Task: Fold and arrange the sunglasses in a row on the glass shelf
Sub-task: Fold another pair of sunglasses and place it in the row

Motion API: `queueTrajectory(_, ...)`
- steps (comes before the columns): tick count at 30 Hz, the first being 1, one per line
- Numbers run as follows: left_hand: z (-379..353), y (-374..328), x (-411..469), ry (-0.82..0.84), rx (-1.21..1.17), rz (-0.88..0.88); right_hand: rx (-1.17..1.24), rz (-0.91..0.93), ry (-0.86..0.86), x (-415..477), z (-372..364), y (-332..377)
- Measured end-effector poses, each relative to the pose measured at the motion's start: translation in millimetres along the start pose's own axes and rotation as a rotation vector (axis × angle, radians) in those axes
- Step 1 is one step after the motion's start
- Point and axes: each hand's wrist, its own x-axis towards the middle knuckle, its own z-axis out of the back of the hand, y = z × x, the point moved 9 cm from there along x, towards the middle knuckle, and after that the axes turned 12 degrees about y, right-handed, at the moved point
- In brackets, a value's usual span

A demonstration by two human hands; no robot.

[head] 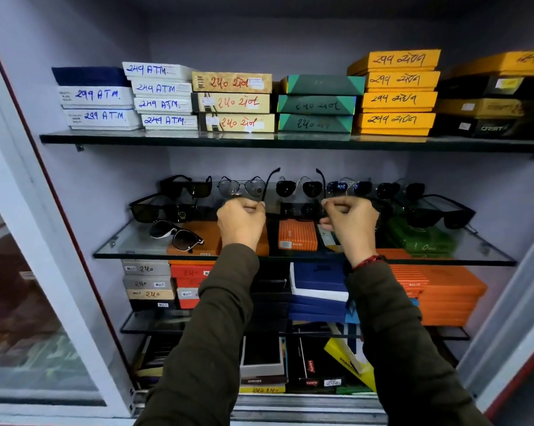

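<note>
Sunglasses (299, 187) hang between both hands above the glass shelf (127, 241), temples open and upright. Left hand (241, 222) and right hand (350, 224) each have fingers pinched on a hinge, probably to fold the temples inward before joining the back row.

Your shelf colours, left to right

Far boxes (99, 96) run white, then tan, green, yellow; your sleeves (210, 318) are olive; sunglasses (299, 188) black.
</note>
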Motion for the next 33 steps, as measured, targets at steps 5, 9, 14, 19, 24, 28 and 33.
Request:
queueTrajectory(5,-13,1,9,0.025,-0.185,0.050,0.024,-0.051,0.040,14,8,-10)
queueTrajectory(9,-24,8,15,0.040,-0.245,0.110,-0.115,-0.088,0.118,24,2,-22)
queueTrajectory(14,-34,20,21,0.069,-0.246,0.142,-0.341,-0.031,0.059,33,3,-22)
queueTrajectory(19,-35,22,27,0.075,-0.168,0.128,-0.481,0.002,0.012,33,0,-20)
queueTrajectory(24,-21,12,23,0.026,-0.027,0.058,-0.458,0.078,-0.015,19,3,-1)
queueTrajectory(28,8,-13,7,-0.020,0.088,-0.072,-0.259,0.072,0.004,4,-6,11)
queueTrajectory(33,67,-16,-5,-0.162,0.196,-0.105,0.021,-0.149,0.285,-17,-65,8)
